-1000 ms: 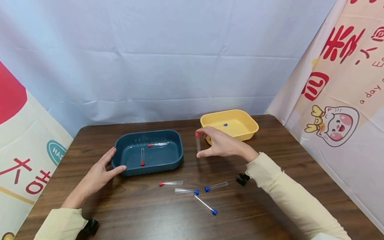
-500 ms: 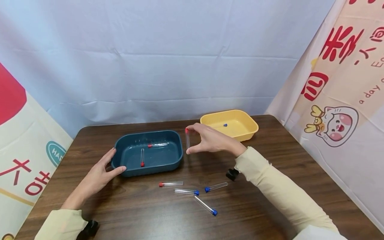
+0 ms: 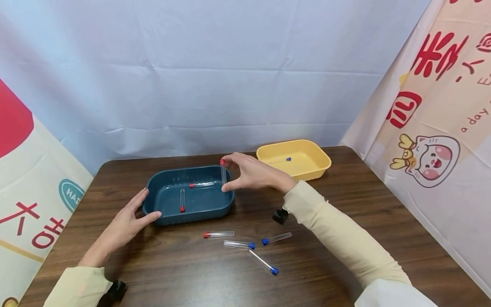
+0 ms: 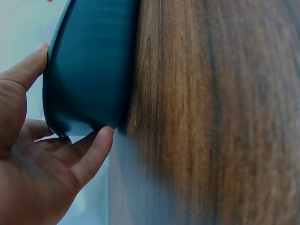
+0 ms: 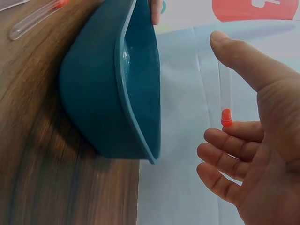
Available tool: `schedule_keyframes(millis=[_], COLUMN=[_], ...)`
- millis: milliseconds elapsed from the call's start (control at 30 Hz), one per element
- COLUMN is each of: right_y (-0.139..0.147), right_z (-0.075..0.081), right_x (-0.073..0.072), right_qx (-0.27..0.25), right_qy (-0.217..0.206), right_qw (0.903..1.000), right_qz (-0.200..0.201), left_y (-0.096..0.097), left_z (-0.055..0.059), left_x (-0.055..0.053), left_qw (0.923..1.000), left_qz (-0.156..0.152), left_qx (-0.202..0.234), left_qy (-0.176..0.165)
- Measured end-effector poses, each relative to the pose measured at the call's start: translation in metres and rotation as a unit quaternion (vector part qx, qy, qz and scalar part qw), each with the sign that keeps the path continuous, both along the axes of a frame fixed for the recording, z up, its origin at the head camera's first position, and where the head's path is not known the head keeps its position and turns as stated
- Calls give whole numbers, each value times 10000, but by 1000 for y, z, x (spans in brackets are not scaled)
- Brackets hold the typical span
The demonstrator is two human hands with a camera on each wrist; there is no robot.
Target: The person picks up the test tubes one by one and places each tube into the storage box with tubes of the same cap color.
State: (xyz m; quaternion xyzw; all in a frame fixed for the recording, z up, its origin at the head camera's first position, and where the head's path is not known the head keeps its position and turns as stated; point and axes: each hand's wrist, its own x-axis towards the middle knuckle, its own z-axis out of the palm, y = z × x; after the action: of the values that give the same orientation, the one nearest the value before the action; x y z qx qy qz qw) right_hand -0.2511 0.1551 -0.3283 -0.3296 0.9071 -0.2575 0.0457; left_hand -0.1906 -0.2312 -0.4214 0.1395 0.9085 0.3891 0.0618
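Note:
Between the thumb and a fingertip of my right hand [image 3: 251, 172] is a clear test tube [image 3: 223, 175] with a red cap. In the head view it stands nearly upright, cap up, over the right end of the dark teal basin [image 3: 209, 212]. My left hand [image 3: 124, 224] rests on the basin's left end, its spread fingers and thumb touching the rim and wall. Inside the basin lie two red-capped test tubes, one lengthwise tube [image 3: 203, 185] and one crosswise tube [image 3: 182, 198]. The right wrist view shows the held tube's red cap [image 5: 227, 117] against a finger.
In front of the basin lie a red-capped tube [image 3: 220, 234] and several blue-capped tubes, including one angled tube [image 3: 262, 262] and one farther right [image 3: 278, 238]. A yellow basin [image 3: 320, 172] at the back right contains a blue-capped tube [image 3: 288, 159]. A white cloth hangs behind the table.
My right hand has carried the red-capped test tube leftward from beside the yellow basin to over the teal basin's right end. The left hand stays in place.

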Motion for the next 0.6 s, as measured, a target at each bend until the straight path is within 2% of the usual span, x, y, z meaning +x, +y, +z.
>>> schedule_keyframes(millis=[600], right_y=[-36], right_z=[-6], right_x=[-19], right_qx=[33], right_qy=[-205], right_qw=[9992], right_qz=[335], left_y=[0], left_z=[1], left_x=[0], left_qw=[10000], left_qz=[-15], left_qx=[-4], left_qy=[19])
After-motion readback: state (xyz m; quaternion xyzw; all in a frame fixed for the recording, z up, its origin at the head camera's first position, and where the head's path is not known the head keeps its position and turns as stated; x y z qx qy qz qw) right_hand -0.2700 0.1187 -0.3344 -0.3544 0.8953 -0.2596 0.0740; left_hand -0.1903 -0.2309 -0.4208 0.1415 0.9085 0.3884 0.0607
